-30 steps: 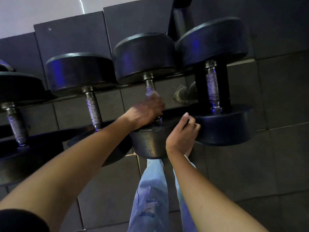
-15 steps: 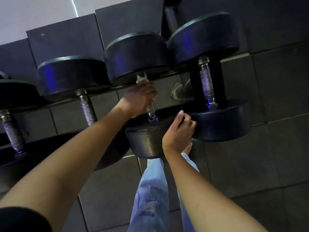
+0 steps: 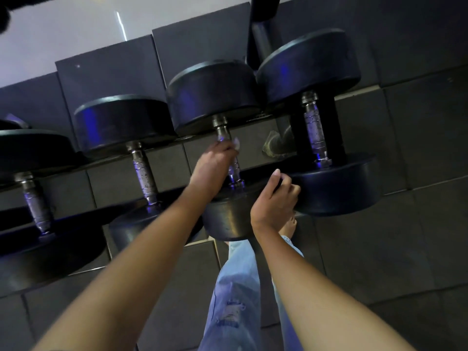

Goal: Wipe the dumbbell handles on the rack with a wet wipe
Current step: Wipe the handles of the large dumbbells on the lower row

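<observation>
Two hands reach out: the left hand [image 3: 215,168] squeezes a white wipe [image 3: 236,143] around a dumbbell handle [image 3: 229,153], the right hand [image 3: 274,203] grips the dumbbell's near black weight [image 3: 228,219].

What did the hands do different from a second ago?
The left hand slid the wet wipe up the dumbbell handle toward the far weight. It stays wrapped around the handle. The right hand kept resting on the near weight.
</observation>
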